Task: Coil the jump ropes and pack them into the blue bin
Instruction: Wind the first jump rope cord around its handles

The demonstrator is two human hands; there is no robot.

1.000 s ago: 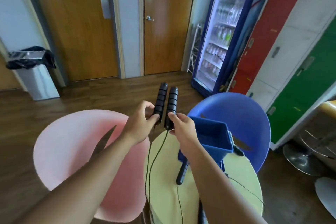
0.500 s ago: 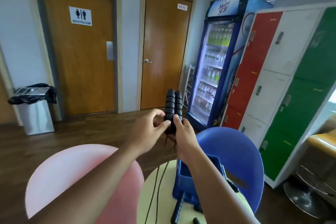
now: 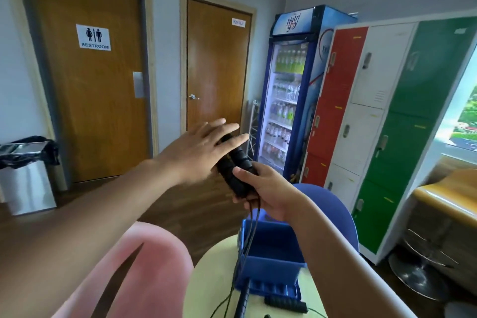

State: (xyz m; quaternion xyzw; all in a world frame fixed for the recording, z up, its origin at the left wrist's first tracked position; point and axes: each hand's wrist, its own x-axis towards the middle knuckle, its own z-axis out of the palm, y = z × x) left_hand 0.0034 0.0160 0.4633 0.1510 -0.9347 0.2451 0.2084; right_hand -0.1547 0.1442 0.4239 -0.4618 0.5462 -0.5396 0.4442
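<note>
The two black handles [image 3: 236, 171] of one jump rope are held together, tilted, in the right hand [image 3: 269, 195], whose fingers wrap round their lower ends. The left hand [image 3: 204, 147] is flat, fingers straight, across their tops; motion blur hides whether it touches them. The cords [image 3: 251, 233] hang down to a pale yellow table [image 3: 214, 279], crossing the left edge of the blue bin [image 3: 271, 264] there; inside or outside it, I cannot tell. Two more handles [image 3: 285, 303] lie by the bin, partly cut off. A pink chair [image 3: 134, 279] and a blue chair [image 3: 333, 210] flank the table. Beyond are wooden doors [image 3: 95, 111], a drinks fridge [image 3: 286, 100], lockers [image 3: 366, 121] and a lined trash can [image 3: 27, 175].
</note>
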